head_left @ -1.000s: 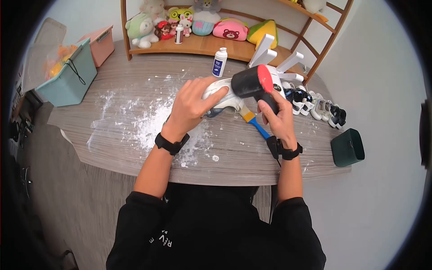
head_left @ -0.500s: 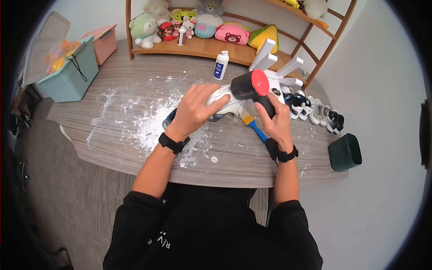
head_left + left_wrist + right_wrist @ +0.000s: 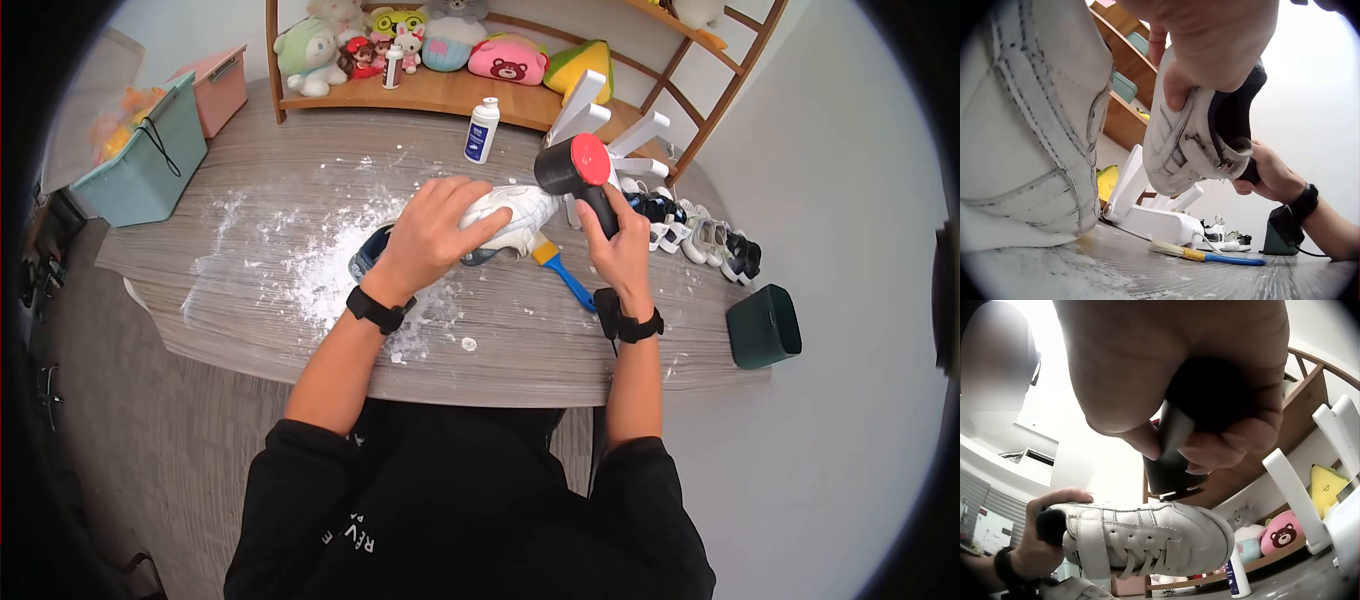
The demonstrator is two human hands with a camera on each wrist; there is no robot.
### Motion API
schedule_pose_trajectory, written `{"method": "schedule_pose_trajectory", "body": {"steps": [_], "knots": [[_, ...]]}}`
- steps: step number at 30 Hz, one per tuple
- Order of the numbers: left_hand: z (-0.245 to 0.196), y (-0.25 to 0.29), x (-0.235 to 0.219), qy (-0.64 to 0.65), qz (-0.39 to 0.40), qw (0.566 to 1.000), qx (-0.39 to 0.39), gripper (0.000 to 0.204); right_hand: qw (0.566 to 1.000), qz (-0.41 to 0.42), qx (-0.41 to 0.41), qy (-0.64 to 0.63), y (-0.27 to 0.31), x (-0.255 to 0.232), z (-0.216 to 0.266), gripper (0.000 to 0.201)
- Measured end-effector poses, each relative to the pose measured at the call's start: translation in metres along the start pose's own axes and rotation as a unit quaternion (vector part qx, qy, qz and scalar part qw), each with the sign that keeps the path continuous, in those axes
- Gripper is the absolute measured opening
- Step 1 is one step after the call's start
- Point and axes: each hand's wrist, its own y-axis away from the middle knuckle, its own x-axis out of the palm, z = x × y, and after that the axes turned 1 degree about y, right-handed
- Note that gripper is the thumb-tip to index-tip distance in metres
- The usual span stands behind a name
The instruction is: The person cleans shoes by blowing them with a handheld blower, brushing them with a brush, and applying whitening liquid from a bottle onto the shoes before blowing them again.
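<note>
My left hand (image 3: 437,235) grips a white sneaker (image 3: 520,212) above the table, its thumb along the shoe's side. In the right wrist view this sneaker (image 3: 1147,534) shows its laces and strap, held from the heel end. A black hair dryer (image 3: 565,168) with a red back is in my right hand (image 3: 625,262), fingers wrapped around its handle. Its nozzle is close over the sneaker's upper toward the toe. A second white shoe (image 3: 1035,125) stands on the table beneath, partly hidden by my left hand, its dark collar showing in the head view.
White powder (image 3: 325,285) covers the table's left middle. A blue-handled brush (image 3: 572,282) lies right of the shoes. Behind are a white bottle (image 3: 480,132) and a white device with upright arms (image 3: 580,112). Several small shoes (image 3: 705,240), a green bin (image 3: 763,328) and a teal box (image 3: 150,170) stand around.
The hair dryer has shifted right and slightly up, away from my left hand toward the sneaker's toe. More of the sneaker's upper shows. My left hand keeps its grip.
</note>
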Motion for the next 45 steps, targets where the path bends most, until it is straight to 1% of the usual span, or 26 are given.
{"method": "schedule_pose_trajectory", "body": {"steps": [2, 4, 5, 6, 10, 12, 15, 17, 18, 20, 21, 22, 24, 26, 28, 29, 30, 32, 35, 36, 38, 40, 41, 42, 44, 45], "knots": [[-0.001, -0.001, 0.0, 0.0, 0.001, 1.0, 0.002, 0.041, 1.0, 0.007, 0.027, -0.002, 0.002, -0.001, 0.005, 0.038], [0.0, -0.001, 0.001, -0.003, -0.016, 1.0, -0.004, 0.041, 0.996, 0.037, -0.003, -0.081, 0.005, 0.005, 0.009, 0.038], [0.0, -0.001, 0.001, -0.005, -0.017, 1.0, -0.002, 0.041, 0.994, 0.075, 0.001, -0.074, 0.008, 0.003, 0.013, 0.037], [0.0, -0.001, 0.0, -0.01, -0.02, 1.0, -0.003, 0.042, 0.987, 0.074, 0.028, -0.139, 0.012, 0.01, 0.014, 0.036], [0.004, 0.001, 0.0, -0.027, -0.011, 1.0, 0.007, 0.044, 0.999, 0.032, -0.019, -0.007, 0.005, 0.004, 0.005, 0.035], [0.005, 0.004, -0.001, -0.013, -0.009, 1.0, -0.004, 0.045, 1.0, 0.011, 0.027, 0.002, 0.002, 0.0, -0.009, 0.036], [0.005, 0.001, -0.005, 0.007, -0.033, 0.999, -0.029, 0.047, 0.999, -0.038, 0.001, 0.033, -0.001, -0.006, -0.021, 0.036], [0.003, 0.0, -0.007, 0.018, -0.055, 0.997, -0.047, 0.048, 0.982, -0.041, 0.091, -0.157, -0.003, -0.008, -0.025, 0.034], [0.002, -0.001, -0.006, 0.029, -0.07, 0.995, -0.066, 0.048, 0.983, -0.045, 0.084, -0.158, -0.003, -0.01, -0.02, 0.034], [0.004, -0.004, -0.004, 0.039, -0.085, 0.992, -0.081, 0.048, 0.949, -0.001, 0.1, -0.298, 0.0, -0.01, -0.01, 0.034], [0.001, -0.005, -0.004, 0.054, -0.103, 0.99, -0.085, 0.052, 0.966, 0.003, 0.092, -0.24, 0.002, -0.01, -0.006, 0.034], [-0.002, -0.004, -0.004, 0.07, -0.119, 0.986, -0.093, 0.056, 0.966, 0.002, 0.097, -0.241, 0.003, -0.008, -0.011, 0.034], [-0.003, 0.001, -0.004, 0.074, -0.111, 0.986, -0.102, 0.057, 0.997, -0.059, -0.001, -0.054, 0.0, -0.002, -0.023, 0.035], [-0.002, 0.002, 0.0, 0.097, -0.137, 0.972, -0.162, 0.057, 0.995, -0.07, 0.015, -0.072, 0.002, -0.005, -0.024, 0.035], [-0.005, -0.001, 0.0, 0.118, -0.151, 0.963, -0.188, 0.058, 0.975, -0.082, 0.079, -0.191, 0.0, -0.008, -0.018, 0.035], [-0.008, -0.003, 0.001, 0.132, -0.167, 0.951, -0.225, 0.058, 0.962, -0.082, 0.083, -0.247, 0.001, -0.007, -0.013, 0.033], [-0.011, -0.005, 0.001, 0.146, -0.182, 0.936, -0.262, 0.058, 0.962, -0.083, 0.078, -0.248, 0.002, -0.006, -0.011, 0.033], [-0.009, -0.004, 0.006, 0.143, -0.179, 0.933, -0.276, 0.057, 0.971, -0.09, 0.052, -0.217, 0.003, -0.001, -0.013, 0.03], [-0.017, 0.0, 0.016, 0.325, -0.157, 0.845, -0.394, 0.056, 0.973, -0.109, 0.041, -0.197, 0.005, 0.002, -0.008, 0.025], [-0.02, 0.001, 0.02, 0.326, -0.155, 0.843, -0.399, 0.056, 0.972, -0.126, 0.043, -0.193, 0.006, 0.003, -0.007, 0.024], [-0.022, 0.001, 0.026, 0.422, -0.171, 0.752, -0.477, 0.054, 0.986, -0.112, -0.006, -0.125, 0.011, 0.013, -0.026, 0.025], [-0.018, 0.006, 0.031, 0.422, -0.165, 0.753, -0.478, 0.056, 0.992, -0.082, -0.095, -0.023, 0.013, 0.014, -0.003, 0.029], [-0.017, 0.008, 0.033, 0.409, -0.162, 0.756, -0.485, 0.056, 0.989, -0.079, -0.112, -0.048, 0.015, 0.024, -0.002, 0.031], [-0.018, 0.004, 0.03, 0.395, -0.16, 0.76, -0.491, 0.056, 0.987, -0.088, -0.122, -0.054, 0.014, 0.026, 0.002, 0.032], [-0.015, 0.0, 0.025, 0.392, -0.151, 0.765, -0.488, 0.054, 0.995, -0.053, -0.079, -0.026, 0.012, 0.014, 0.002, 0.03], [-0.016, -0.002, 0.024, 0.394, -0.161, 0.774, -0.469, 0.054, 0.994, -0.071, -0.079, -0.009, 0.008, 0.012, -0.002, 0.028]]}}
